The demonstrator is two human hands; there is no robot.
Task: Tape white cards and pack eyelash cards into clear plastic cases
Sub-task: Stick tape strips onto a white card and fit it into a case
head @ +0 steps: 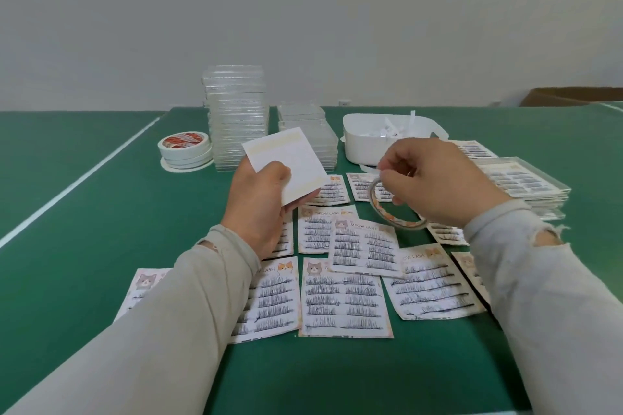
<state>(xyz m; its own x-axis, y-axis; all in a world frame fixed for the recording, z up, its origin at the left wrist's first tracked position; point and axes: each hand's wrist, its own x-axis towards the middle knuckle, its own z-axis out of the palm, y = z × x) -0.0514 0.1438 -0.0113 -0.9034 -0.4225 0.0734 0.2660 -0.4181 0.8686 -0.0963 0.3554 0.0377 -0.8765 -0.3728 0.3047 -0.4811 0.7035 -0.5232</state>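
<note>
My left hand (259, 202) holds a white card (286, 163) up above the table, thumb on its face; pale tape strips run along the card's top and bottom edges. My right hand (435, 178) grips a thin roll of tape (391, 209) hanging under its fingers, with thumb and forefinger pinched together at the roll's upper edge. Several eyelash cards (344, 300) with cat pictures lie spread on the green table below both hands. Two stacks of empty clear plastic cases (236, 114) stand behind the card.
Stacked tape rolls (185, 148) sit at the back left. A white tub (391, 136) with paper scraps stands at the back right. Packed cases (526, 185) are piled at the right. A white line (84, 175) crosses the green table (337, 377). A cardboard box (573, 96) lies far right.
</note>
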